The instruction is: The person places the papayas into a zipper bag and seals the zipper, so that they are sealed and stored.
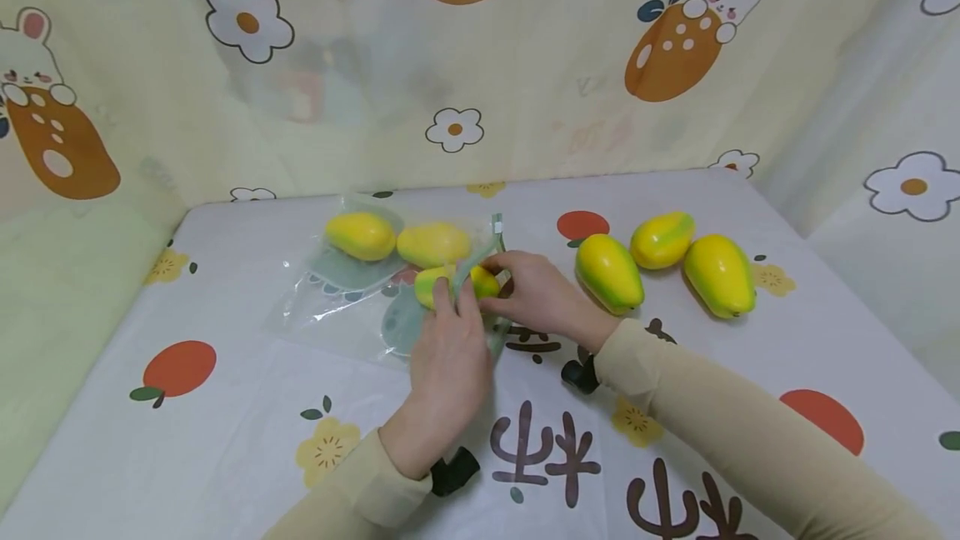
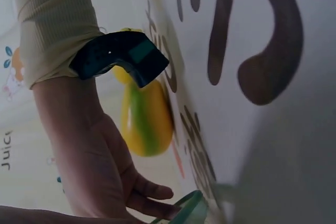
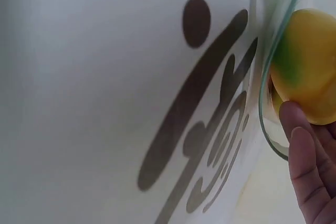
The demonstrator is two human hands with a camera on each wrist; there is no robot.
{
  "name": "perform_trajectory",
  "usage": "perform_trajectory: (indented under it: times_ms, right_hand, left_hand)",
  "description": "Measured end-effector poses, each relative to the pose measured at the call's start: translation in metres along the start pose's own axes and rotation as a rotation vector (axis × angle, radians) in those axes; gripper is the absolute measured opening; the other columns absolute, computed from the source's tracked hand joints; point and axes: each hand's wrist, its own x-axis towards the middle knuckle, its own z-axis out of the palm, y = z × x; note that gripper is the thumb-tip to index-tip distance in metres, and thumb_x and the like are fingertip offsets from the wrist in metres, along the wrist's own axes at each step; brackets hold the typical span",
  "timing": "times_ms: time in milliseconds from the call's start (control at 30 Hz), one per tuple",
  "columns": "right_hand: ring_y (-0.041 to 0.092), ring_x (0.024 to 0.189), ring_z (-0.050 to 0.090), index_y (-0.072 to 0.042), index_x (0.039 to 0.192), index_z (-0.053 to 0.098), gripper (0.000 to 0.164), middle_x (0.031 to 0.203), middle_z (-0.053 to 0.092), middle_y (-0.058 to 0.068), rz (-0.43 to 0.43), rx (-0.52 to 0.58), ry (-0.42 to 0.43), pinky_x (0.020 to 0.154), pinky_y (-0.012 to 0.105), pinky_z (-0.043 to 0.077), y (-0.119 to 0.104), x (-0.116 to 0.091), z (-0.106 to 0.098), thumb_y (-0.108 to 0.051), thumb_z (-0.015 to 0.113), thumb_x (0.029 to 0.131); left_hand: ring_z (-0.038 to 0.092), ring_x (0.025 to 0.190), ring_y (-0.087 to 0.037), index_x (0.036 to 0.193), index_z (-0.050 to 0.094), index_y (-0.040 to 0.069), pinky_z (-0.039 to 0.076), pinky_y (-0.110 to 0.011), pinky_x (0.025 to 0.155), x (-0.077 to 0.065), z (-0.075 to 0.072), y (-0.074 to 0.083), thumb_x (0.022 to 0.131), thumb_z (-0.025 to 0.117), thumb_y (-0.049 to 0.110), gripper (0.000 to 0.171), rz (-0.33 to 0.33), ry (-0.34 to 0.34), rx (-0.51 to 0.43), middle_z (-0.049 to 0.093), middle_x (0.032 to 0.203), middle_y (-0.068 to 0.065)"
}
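Note:
A clear zip bag with a pale green rim [image 1: 471, 261] lies on the table, its mouth towards the right. Inside it are two yellow mangoes, one at left [image 1: 361, 236] and one beside it [image 1: 433, 244]. A third mango [image 1: 423, 286] lies at the bag's mouth, partly covered by both hands. My left hand [image 1: 453, 357] holds the bag's rim from the near side, two fingers over it; its thumb is hidden. From the right, my right hand [image 1: 543, 294] grips the third mango's end. In the right wrist view its fingers [image 3: 304, 161] touch the mango [image 3: 310, 66] within the rim.
Three more yellow-green mangoes stand to the right: one nearest the hand [image 1: 609, 273], one behind [image 1: 663, 240], one farthest right [image 1: 720, 276]. A printed cloth covers the table [image 1: 247, 440], and a patterned curtain [image 1: 360, 107] hangs behind it.

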Motion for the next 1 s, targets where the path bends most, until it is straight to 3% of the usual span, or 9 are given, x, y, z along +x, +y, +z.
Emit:
perform_trajectory:
  times_ms: [233, 467, 600, 700, 833, 1000]
  right_hand:
    - [0.019, 0.087, 0.072, 0.000, 0.138, 0.059, 0.054, 0.126, 0.069, 0.014, -0.010, 0.040, 0.012, 0.072, 0.026, 0.061, -0.003, 0.003, 0.006, -0.021, 0.077, 0.092]
    - [0.026, 0.112, 0.073, -0.002, 0.140, 0.058, 0.048, 0.139, 0.065, 0.014, -0.003, 0.175, -0.042, 0.086, 0.032, 0.061, -0.003, 0.006, 0.013, -0.015, 0.072, 0.095]
    - [0.029, 0.122, 0.068, -0.003, 0.144, 0.054, 0.047, 0.143, 0.062, 0.015, -0.072, 0.230, -0.065, 0.097, 0.036, 0.057, 0.001, 0.001, 0.009, -0.010, 0.067, 0.099]
    - [0.030, 0.120, 0.069, -0.002, 0.145, 0.054, 0.046, 0.139, 0.064, 0.016, -0.107, 0.243, -0.062, 0.099, 0.038, 0.057, 0.009, -0.008, -0.001, -0.009, 0.064, 0.100]
    - [0.030, 0.112, 0.072, -0.001, 0.140, 0.058, 0.043, 0.130, 0.069, 0.018, -0.080, 0.241, -0.017, 0.095, 0.038, 0.059, 0.024, -0.024, -0.025, -0.009, 0.067, 0.098]
    - [0.030, 0.104, 0.074, -0.003, 0.132, 0.064, 0.037, 0.122, 0.071, 0.019, -0.012, 0.203, 0.093, 0.087, 0.023, 0.059, 0.045, -0.053, -0.064, -0.010, 0.070, 0.096]
  left_hand:
    - [0.069, 0.089, -0.041, 0.141, 0.046, -0.006, 0.062, -0.047, 0.065, 0.000, 0.006, 0.000, 0.081, 0.079, -0.002, 0.069, 0.020, 0.039, -0.032, 0.051, 0.139, -0.031]
    - [0.070, 0.091, -0.039, 0.147, 0.040, -0.005, 0.061, -0.046, 0.070, 0.003, 0.002, -0.001, 0.079, 0.083, 0.005, 0.081, 0.030, -0.003, -0.061, 0.047, 0.147, -0.030]
    - [0.070, 0.084, -0.037, 0.151, 0.035, -0.004, 0.060, -0.044, 0.069, 0.006, 0.000, -0.005, 0.075, 0.085, 0.007, 0.092, 0.021, -0.043, -0.097, 0.042, 0.152, -0.030]
    - [0.070, 0.080, -0.037, 0.153, 0.032, -0.004, 0.060, -0.044, 0.066, 0.008, -0.001, -0.005, 0.074, 0.084, 0.004, 0.094, 0.005, -0.072, -0.128, 0.040, 0.154, -0.031]
    - [0.069, 0.080, -0.039, 0.153, 0.030, -0.004, 0.060, -0.047, 0.068, 0.008, -0.003, -0.005, 0.076, 0.080, -0.001, 0.092, -0.013, -0.089, -0.169, 0.039, 0.154, -0.033]
    - [0.068, 0.077, -0.039, 0.153, 0.030, -0.004, 0.059, -0.047, 0.066, 0.008, -0.005, -0.005, 0.076, 0.074, -0.006, 0.089, -0.021, -0.088, -0.201, 0.038, 0.154, -0.034]
